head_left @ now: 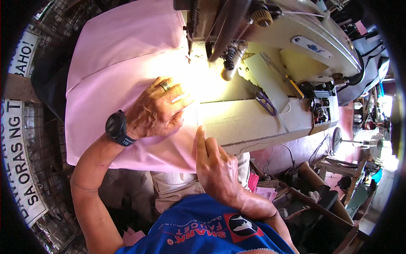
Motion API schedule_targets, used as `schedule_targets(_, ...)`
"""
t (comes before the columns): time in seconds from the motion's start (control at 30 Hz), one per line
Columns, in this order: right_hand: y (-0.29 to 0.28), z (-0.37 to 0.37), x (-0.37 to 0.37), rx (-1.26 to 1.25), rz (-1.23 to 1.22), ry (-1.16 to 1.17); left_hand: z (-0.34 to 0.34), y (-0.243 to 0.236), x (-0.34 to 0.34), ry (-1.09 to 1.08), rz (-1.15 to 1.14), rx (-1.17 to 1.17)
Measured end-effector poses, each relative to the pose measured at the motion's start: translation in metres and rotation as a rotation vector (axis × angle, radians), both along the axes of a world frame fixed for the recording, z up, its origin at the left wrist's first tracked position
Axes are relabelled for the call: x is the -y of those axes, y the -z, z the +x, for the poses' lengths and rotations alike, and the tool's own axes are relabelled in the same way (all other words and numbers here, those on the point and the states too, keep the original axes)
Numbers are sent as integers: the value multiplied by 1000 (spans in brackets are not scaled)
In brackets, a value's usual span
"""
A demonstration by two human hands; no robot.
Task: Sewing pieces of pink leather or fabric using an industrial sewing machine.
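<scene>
Pink fabric (114,46) is spread over the left side of a sewing machine (275,36), its right edge running under the lit needle area. My left hand (158,106), with a ring and a dark watch (117,128), lies on the fabric just in front of the needle, fingers spread and pressing down. Nearer me, my right hand (218,169) grips the fabric's right edge, index finger stretched along it and the other fingers curled. The right thumb is hidden. Strong glare washes out the needle and the left fingertips.
On the machine bed (241,122) to the right lie thread snips (265,103) with purple handles and a yellow-handled tool (294,86). A wooden drawer frame (321,211) with clutter stands lower right. Wire mesh (48,148) with white signs (25,169) is at the left.
</scene>
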State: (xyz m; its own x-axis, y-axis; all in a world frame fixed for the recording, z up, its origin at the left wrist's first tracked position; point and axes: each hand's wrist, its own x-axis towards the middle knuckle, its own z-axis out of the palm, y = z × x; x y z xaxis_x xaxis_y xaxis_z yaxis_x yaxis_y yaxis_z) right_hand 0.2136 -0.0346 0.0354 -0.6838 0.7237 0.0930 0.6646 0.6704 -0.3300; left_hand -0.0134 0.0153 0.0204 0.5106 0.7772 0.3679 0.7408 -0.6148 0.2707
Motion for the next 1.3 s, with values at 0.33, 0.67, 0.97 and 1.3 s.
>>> schedule_targets(0.33,4,-14,-25,12,48,35,-10,0,-30,13,39,95)
schedule_targets(0.67,7,-26,-44,-3,76,68,-21,1,-34,75,46,-80)
schedule_targets(0.97,10,-28,-57,-22,95,63,-19,-2,-47,96,71,-7)
schedule_targets(1.3,3,30,-85,-178,64,245,-27,23,-83,222,61,141)
